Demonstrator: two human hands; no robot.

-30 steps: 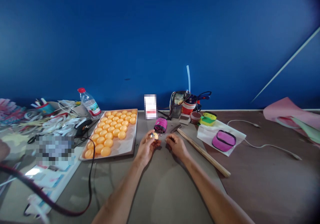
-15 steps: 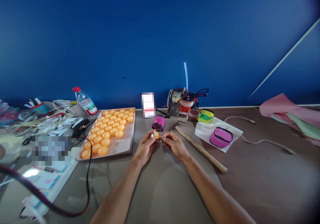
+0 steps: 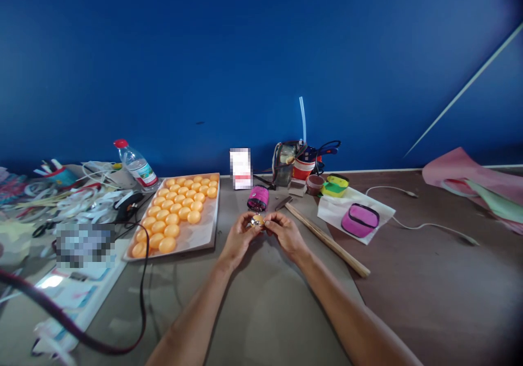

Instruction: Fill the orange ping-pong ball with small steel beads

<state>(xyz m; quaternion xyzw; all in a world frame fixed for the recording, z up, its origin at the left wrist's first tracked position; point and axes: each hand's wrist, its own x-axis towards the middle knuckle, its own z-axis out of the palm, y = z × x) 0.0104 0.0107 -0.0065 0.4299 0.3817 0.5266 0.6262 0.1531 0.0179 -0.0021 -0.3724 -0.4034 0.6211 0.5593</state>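
My left hand [image 3: 237,241] is closed around a small orange ball with a shiny silver piece [image 3: 257,221] on it, held low over the grey work surface. At its right side, the fingers of my right hand [image 3: 287,239] are pinched together against or just beside the ball; whatever they grip is too small to make out. Just beyond my fingertips lies a purple mesh pouch [image 3: 258,197] with black trim. A hammer [image 3: 327,239] with a wooden handle rests to the right of my right hand.
To the left stands a white tray [image 3: 207,234] of orange balls [image 3: 171,230]. Behind it leans a water bottle [image 3: 141,170]. A dark cable [image 3: 144,300] loops at lower left. On white paper at right sit a purple pouch [image 3: 359,220] and a yellow-green one [image 3: 335,185].
My right fingers have come in closer to the ball, and the ball has turned so more of its silver part faces me. The view has shifted slightly.
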